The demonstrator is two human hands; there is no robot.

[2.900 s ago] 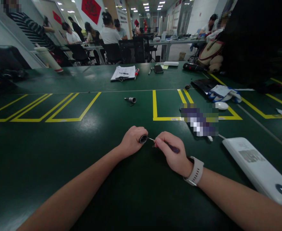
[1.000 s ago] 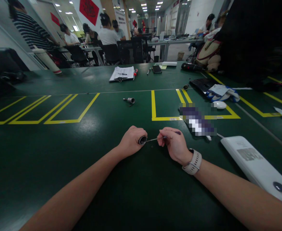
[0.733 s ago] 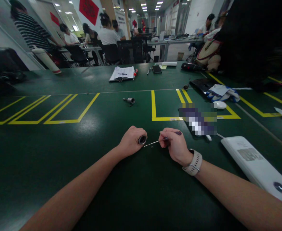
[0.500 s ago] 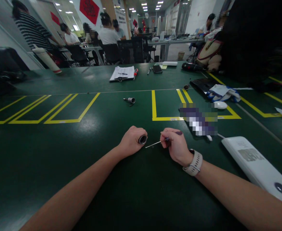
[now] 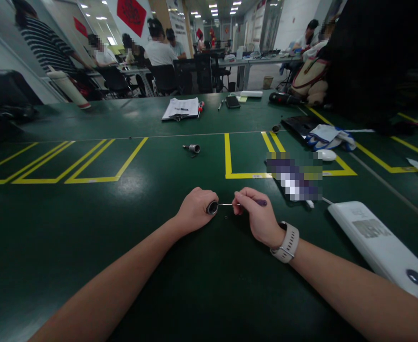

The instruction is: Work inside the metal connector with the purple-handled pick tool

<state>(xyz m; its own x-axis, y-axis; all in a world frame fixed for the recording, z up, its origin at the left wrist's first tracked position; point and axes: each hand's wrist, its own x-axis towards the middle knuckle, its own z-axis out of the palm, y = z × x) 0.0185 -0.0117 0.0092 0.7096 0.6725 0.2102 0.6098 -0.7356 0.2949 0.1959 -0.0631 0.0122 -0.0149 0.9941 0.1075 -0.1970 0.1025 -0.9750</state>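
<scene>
My left hand point(image 5: 197, 209) is closed around a dark, hollow metal cylinder point(image 5: 212, 207), its open round end facing right. In my right hand point(image 5: 253, 209) I grip a thin screwdriver point(image 5: 261, 203) with a dark purple handle. Its slim metal shaft points left, and the tip is at the cylinder's open end; whether it goes inside I cannot tell. A tiny ring point(image 5: 226, 217) lies on the green table point(image 5: 209, 285) just below the shaft. Farther back rests a metal part with a thin shaft point(image 5: 193, 148).
A white device point(image 5: 383, 247) lies beside my right forearm. Behind my right hand are a pixelated item point(image 5: 294, 178), a white mouse point(image 5: 326, 155) and gloves point(image 5: 332, 137). A clipboard with papers point(image 5: 180, 108) and a phone point(image 5: 233, 101) lie farther back. Several people sit beyond.
The screwdriver has swung from slanting down-left to nearly level, and its tip has risen to the cylinder's mouth. My left hand has stayed almost still.
</scene>
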